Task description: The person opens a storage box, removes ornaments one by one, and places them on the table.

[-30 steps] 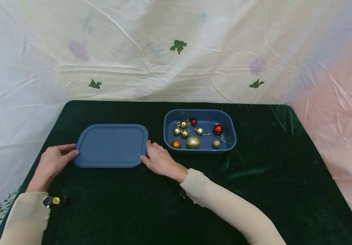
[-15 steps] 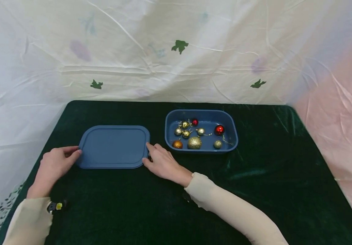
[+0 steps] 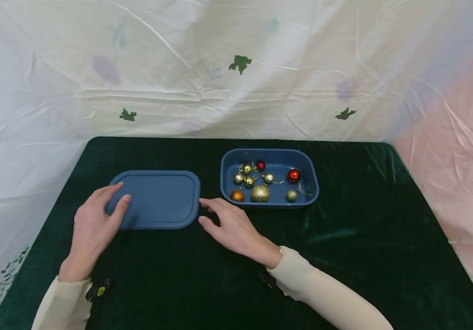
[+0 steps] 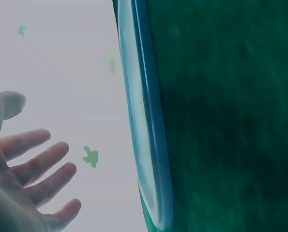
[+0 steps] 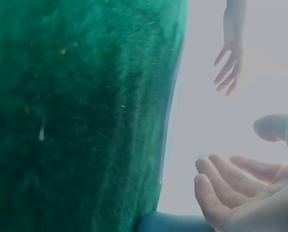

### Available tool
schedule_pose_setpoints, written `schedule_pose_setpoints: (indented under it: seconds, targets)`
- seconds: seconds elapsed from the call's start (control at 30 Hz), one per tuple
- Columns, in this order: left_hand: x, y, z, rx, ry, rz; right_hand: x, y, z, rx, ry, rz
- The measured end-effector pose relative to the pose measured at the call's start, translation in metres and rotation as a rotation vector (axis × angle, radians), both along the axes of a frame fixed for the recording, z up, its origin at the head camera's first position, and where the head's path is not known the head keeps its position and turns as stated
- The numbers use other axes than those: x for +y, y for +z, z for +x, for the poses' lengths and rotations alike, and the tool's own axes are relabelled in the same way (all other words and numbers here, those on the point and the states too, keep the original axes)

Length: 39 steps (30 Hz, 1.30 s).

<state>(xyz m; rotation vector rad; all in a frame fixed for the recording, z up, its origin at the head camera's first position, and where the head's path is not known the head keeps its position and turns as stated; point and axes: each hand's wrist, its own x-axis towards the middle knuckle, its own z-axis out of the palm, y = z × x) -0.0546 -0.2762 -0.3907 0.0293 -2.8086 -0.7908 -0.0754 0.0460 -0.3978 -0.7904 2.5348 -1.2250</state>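
Both hands [image 3: 95, 222] [image 3: 237, 228] now off the lid [image 3: 160, 200]

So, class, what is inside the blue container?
The blue container holds nine visible baubles: two red, one orange, six in gold tones. What lies directly beneath each is covered.

- Tabletop [image 3: 384, 256]: dark green
- Lid [image 3: 158, 199] toward its left edge: plain blue
- Box [image 3: 279, 156], far edge: blue
- Baubles [image 3: 260, 193]: gold, red, orange
- Sleeves [image 3: 327, 286]: cream
- Backdrop cloth [image 3: 294, 91]: whitish, green motifs
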Motion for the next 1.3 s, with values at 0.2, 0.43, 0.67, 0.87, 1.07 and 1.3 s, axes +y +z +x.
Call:
schedule_pose_setpoints:
  seconds: [0.2, 0.43, 0.67, 0.87, 1.07, 1.3]
  targets:
    - [0.028, 0.006, 0.004, 0.116, -0.053, 0.047, 0.016, 0.008, 0.009, 0.057, -0.002, -0.084]
    - [0.055, 0.007, -0.001, 0.233, -0.149, 0.102, 0.038, 0.018, 0.01, 0.156, -0.029, -0.151]
    - [0.079, 0.004, -0.011, 0.256, -0.234, 0.118, 0.065, 0.025, 0.005, 0.21, -0.074, -0.161]
    - [0.099, 0.001, -0.017, 0.256, -0.288, 0.067, 0.085, 0.023, -0.001, 0.249, -0.103, -0.142]
    - [0.118, -0.001, -0.026, 0.225, -0.342, 0.015, 0.102, 0.019, -0.012, 0.289, -0.112, -0.121]
    - [0.136, -0.001, -0.037, 0.119, -0.383, -0.063, 0.121, 0.014, -0.029, 0.321, -0.103, -0.074]
